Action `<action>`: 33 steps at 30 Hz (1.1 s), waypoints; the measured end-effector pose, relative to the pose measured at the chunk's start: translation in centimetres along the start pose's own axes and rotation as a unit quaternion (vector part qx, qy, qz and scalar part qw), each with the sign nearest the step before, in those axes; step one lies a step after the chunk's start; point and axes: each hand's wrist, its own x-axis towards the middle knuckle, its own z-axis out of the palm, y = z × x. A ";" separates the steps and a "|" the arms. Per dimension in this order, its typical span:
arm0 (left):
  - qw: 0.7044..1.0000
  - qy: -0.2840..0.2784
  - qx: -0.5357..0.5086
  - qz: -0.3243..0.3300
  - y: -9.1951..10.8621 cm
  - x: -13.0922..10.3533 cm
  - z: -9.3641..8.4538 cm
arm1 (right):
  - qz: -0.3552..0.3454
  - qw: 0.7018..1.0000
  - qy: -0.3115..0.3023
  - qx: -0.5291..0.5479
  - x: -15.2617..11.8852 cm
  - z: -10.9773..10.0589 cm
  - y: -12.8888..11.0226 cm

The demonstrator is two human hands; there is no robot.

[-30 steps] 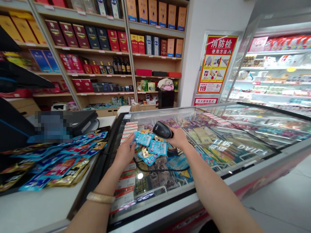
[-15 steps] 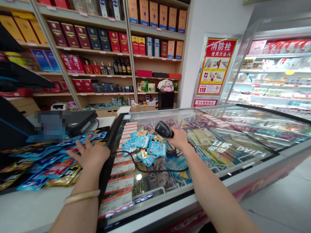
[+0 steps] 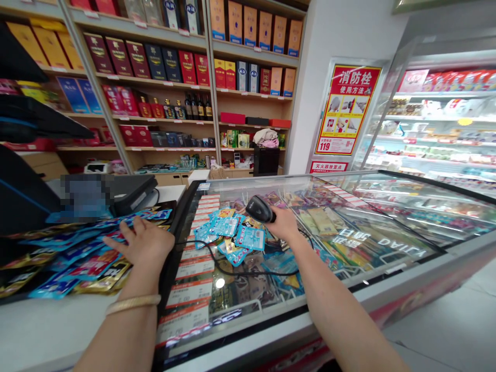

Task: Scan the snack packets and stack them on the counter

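My right hand (image 3: pixel 284 225) is wrapped round the handle of a black barcode scanner (image 3: pixel 260 209), held over the glass top of a chest freezer (image 3: pixel 248 305). Just left of the scanner, blue and gold snack packets (image 3: pixel 250 237) lie in a loose heap on the glass. A black cable (image 3: pixel 248 273) loops across the lid below them. On the left, my left hand (image 3: pixel 145 243) has its fingers spread over a larger spread of blue, red and gold packets (image 3: pixel 93 263) on the white counter (image 3: pixel 46 325). Whether its fingertips press on them I cannot tell.
A dark flat machine (image 3: pixel 134 191) and a black screen stand (image 3: pixel 23 191) stand behind the counter packets. Shelves of boxed bottles (image 3: pixel 155 62) line the back wall. A lit refrigerated display (image 3: pixel 437 124) is at the far right. Price labels (image 3: pixel 186 294) run along the freezer's left side.
The view has shifted slightly, so the background sits a little further right and lower. Both hands keep almost the same places, and the scanner stays in my right hand.
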 end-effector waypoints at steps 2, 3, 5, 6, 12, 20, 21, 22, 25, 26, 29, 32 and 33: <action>1.000 0.009 -0.003 0.016 0.7 -0.4 -0.6 | 0.000 1.000 0.003 0.003 0.0 0.0 0.0; 1.000 0.011 -0.002 0.027 1.1 -0.6 -1.0 | -0.001 1.000 0.005 0.005 0.0 0.0 0.0; 0.998 0.018 -0.005 0.053 2.3 -0.9 -1.9 | -0.003 1.000 0.010 0.009 0.0 0.0 -0.1; 0.998 0.022 -0.013 0.065 2.9 -1.0 -2.3 | -0.004 1.000 0.012 0.010 0.0 0.0 -0.1; 0.987 0.000 -0.151 0.057 5.2 -1.0 -3.3 | -0.012 0.999 0.028 0.034 0.0 -0.2 -0.2; 0.972 -0.012 -0.228 0.051 6.2 -2.2 -2.5 | -0.124 0.988 0.008 0.091 0.0 -0.1 -0.8; 0.971 -0.018 -0.232 0.060 6.3 -2.4 -2.5 | -0.133 0.987 0.000 0.091 0.0 -0.2 -1.0; 0.969 -0.025 -0.235 0.070 6.3 -2.5 -2.5 | -0.139 0.986 -0.008 0.091 -0.1 -0.2 -1.2; 0.967 -0.034 -0.230 0.099 6.5 -2.7 -2.4 | -0.141 0.985 -0.030 0.091 -0.3 -0.6 -1.6; 0.967 -0.036 -0.227 0.108 6.5 -2.8 -2.3 | -0.141 0.985 -0.037 0.091 -0.3 -0.7 -1.7; 0.965 -0.048 -0.223 0.125 6.6 -2.8 -2.1 | -0.146 0.984 -0.048 0.091 -0.4 -0.8 -1.8; 0.962 -0.063 -0.230 0.134 6.6 -2.9 -1.8 | -0.161 0.981 -0.053 0.096 -0.4 -0.8 -1.8; 0.961 -0.065 -0.230 0.138 6.6 -2.9 -1.8 | -0.165 0.980 -0.053 0.100 -0.4 -0.7 -1.8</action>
